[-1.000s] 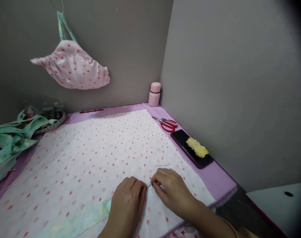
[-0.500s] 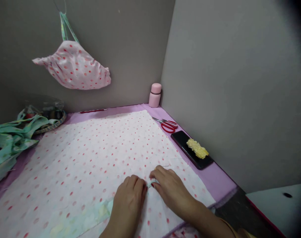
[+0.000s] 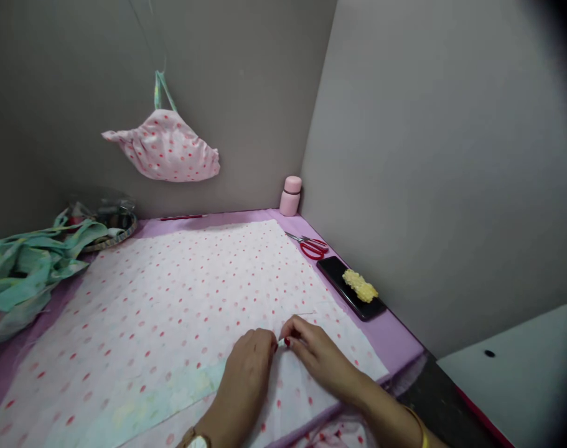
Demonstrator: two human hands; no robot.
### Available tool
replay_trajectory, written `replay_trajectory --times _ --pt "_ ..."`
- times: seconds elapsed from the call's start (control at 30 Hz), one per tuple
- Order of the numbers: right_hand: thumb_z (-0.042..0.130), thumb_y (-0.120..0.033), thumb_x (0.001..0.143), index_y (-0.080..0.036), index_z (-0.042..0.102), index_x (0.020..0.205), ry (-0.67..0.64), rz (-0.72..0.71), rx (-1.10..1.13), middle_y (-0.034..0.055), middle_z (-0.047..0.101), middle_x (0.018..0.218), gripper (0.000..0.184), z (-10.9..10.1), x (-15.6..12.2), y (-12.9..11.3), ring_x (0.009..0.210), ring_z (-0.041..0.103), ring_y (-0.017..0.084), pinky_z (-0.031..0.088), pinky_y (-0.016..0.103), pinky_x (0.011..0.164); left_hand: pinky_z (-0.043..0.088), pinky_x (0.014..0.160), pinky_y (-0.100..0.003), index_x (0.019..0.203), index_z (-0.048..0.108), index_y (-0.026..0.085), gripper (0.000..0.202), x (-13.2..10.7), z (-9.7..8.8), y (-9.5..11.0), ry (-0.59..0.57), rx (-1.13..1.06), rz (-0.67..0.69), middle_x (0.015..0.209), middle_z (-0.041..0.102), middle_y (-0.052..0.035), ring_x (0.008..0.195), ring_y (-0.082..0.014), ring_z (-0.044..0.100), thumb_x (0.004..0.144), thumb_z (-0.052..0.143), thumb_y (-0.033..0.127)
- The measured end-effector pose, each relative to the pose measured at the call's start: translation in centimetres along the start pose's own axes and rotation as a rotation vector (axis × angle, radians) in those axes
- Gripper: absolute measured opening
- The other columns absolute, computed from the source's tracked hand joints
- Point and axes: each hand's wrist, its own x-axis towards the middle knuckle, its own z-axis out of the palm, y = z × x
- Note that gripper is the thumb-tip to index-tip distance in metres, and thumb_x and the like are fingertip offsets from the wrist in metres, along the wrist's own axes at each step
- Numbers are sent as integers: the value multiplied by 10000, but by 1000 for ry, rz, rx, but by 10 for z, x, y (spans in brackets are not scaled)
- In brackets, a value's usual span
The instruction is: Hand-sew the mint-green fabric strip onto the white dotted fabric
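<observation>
White fabric with red dots [image 3: 185,298] lies spread under both hands. A pale mint fabric strip [image 3: 171,395] lies on it and runs up to my left hand [image 3: 248,367]. My left hand has its fingers closed at the strip's end of the fabric, with the fingertips mostly hidden. Just right of it, my right hand [image 3: 318,354] pinches with thumb and forefinger. Between the two sets of fingertips shows a small pale fold of fabric [image 3: 281,341]. A thin line, maybe a pin or needle, lies on the cloth just above my right hand.
On the right edge of the purple cloth [image 3: 398,330] lie red-handled scissors [image 3: 313,247] and a black phone [image 3: 332,269] bearing a yellow scrunchie-like piece [image 3: 359,285]. A pink bottle [image 3: 290,198] stands in the corner. Mint fabric [image 3: 35,267] and a basket [image 3: 124,235] sit left. A dotted gathered piece [image 3: 171,149] hangs behind.
My head view has tilted up and turned a little, so the surroundings sit lower. Both hands stay close together on the fabric; the right thumb and forefinger have come closer to each other.
</observation>
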Motion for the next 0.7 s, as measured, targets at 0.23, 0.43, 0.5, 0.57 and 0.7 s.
replay_trajectory --times 0.23,0.43,0.5,0.57,0.7 --pt "420 -81 809 -190 482 877 161 3 122 -16 508 762 142 4 -7 -7 703 481 130 365 241 642 446 670 -271 913 569 206 186 -3 -17 2 -23 -313 -95 786 670 -19 718 -170 610 905 383 209" --pt "425 -161 862 -191 495 891 232 -27 56 2 534 780 81 -1 -13 -9 720 505 144 384 256 657 482 776 -320 1091 589 216 275 -4 -22 -14 -28 -544 -202 943 713 -37 866 -193 644 907 394 280" --pt "429 -177 870 -192 499 894 249 -36 44 4 541 779 75 -1 -14 -7 722 514 146 391 257 657 477 810 -344 1071 611 216 268 -3 -23 -16 -35 -527 -186 976 713 -45 896 -201 639 900 414 273" --pt "428 -189 879 -193 504 900 269 -47 36 8 545 792 79 0 -14 -4 740 524 149 400 258 670 462 832 -352 1028 634 225 264 -3 -25 -14 -25 -467 -142 1000 705 -47 919 -202 629 910 400 259" --pt "425 -219 894 -196 512 928 317 -54 32 21 542 827 96 1 -12 6 781 529 157 413 262 693 446 672 -304 794 629 208 316 -2 -31 -13 -78 -310 -99 773 668 -40 728 -189 601 925 348 275"
